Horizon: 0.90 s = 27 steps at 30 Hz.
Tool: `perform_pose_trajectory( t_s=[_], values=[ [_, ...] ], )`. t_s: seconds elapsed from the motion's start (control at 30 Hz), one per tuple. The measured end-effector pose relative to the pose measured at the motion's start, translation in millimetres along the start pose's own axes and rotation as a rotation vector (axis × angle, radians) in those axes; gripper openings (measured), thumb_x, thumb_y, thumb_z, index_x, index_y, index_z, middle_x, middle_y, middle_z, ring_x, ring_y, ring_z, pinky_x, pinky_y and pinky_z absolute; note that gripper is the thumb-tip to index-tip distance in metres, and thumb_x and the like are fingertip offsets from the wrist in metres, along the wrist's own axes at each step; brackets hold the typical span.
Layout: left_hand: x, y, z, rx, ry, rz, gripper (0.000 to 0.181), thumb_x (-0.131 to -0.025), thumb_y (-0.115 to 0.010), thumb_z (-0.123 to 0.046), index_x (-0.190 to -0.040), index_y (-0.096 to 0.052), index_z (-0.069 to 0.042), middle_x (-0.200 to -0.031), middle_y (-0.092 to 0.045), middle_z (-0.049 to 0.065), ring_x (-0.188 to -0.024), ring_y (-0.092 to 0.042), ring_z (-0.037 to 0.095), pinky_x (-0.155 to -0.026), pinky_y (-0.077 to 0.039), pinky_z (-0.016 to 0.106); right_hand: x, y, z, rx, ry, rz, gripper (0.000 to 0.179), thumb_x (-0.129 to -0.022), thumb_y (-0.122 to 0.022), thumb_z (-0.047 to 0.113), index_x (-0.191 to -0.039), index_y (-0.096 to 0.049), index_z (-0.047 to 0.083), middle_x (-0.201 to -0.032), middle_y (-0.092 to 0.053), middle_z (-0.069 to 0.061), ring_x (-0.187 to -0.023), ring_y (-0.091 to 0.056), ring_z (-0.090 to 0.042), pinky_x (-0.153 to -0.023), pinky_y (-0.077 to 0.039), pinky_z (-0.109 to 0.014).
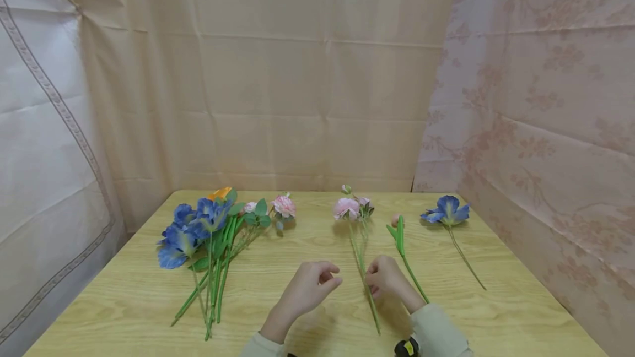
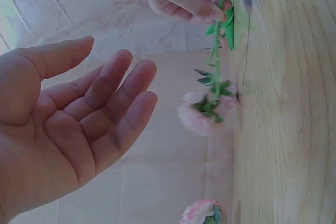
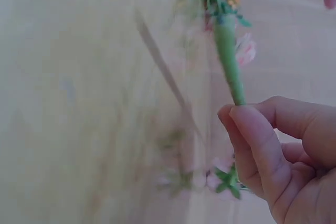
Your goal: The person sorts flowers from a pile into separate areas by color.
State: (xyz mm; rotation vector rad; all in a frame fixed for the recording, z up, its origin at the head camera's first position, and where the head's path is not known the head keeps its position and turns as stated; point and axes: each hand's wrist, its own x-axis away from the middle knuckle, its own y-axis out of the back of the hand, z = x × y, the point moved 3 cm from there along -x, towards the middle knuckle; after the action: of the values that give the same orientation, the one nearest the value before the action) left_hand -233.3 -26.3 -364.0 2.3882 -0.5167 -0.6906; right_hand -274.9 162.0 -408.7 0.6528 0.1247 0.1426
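Observation:
My right hand (image 1: 389,280) pinches the green stem of a pale pink artificial flower (image 1: 346,209) between thumb and fingers. Its blooms point toward the back of the table, and the stem's lower end runs on past the hand toward me. In the right wrist view the fingertips (image 3: 237,111) meet on the stem (image 3: 228,61). Left of that stem hovers my left hand (image 1: 310,289), holding nothing. The left wrist view shows its palm and loosely bent fingers (image 2: 123,116), apart from the pink flower.
A pile of artificial flowers, with blue blooms (image 1: 181,238), an orange one (image 1: 220,194) and a pink one (image 1: 284,206), lies on the table's left side. Right of my right hand lie a tulip (image 1: 399,236) and a single blue flower (image 1: 446,212). Curtains (image 1: 307,81) hang behind.

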Motion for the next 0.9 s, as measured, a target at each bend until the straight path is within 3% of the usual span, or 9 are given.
perform_pose_trajectory(
  t_s=[0.17, 0.6, 0.9],
  values=[
    [0.5, -0.1, -0.7, -0.018, 0.001, 0.008, 0.022, -0.085, -0.06, -0.017, -0.097, -0.063, 0.002, -0.073, -0.06, -0.003, -0.066, -0.051, 0.005, -0.062, -0.043, 0.021, -5.6, 2, -3, 0.03, -0.083, 0.009, 0.013, -0.072, -0.059, -0.011, -0.062, -0.056, -0.003, -0.052, -0.053, -0.007, -0.042, -0.053, -0.013, -0.043, -0.049, -0.028],
    [1.3, -0.6, 0.8, -0.007, 0.015, 0.017, 0.021, -0.085, -0.061, -0.018, -0.095, -0.063, 0.001, -0.073, -0.061, -0.002, -0.067, -0.053, 0.006, -0.063, -0.044, 0.021, -10.6, -2, -4, 0.029, -0.135, 0.005, 0.012, -0.072, -0.061, -0.012, -0.064, -0.057, -0.004, -0.051, -0.054, -0.008, -0.042, -0.055, -0.016, -0.043, -0.049, -0.029],
    [1.9, -1.8, 0.6, -0.011, 0.002, 0.036, 0.02, -0.085, -0.061, -0.016, -0.094, -0.064, 0.002, -0.072, -0.061, -0.002, -0.064, -0.052, 0.004, -0.061, -0.044, 0.021, -11.6, -2, -7, -0.021, -0.104, -0.048, 0.005, -0.072, -0.059, -0.015, -0.072, -0.057, -0.011, -0.054, -0.056, -0.011, -0.042, -0.057, -0.019, -0.042, -0.049, -0.03]
  ],
)
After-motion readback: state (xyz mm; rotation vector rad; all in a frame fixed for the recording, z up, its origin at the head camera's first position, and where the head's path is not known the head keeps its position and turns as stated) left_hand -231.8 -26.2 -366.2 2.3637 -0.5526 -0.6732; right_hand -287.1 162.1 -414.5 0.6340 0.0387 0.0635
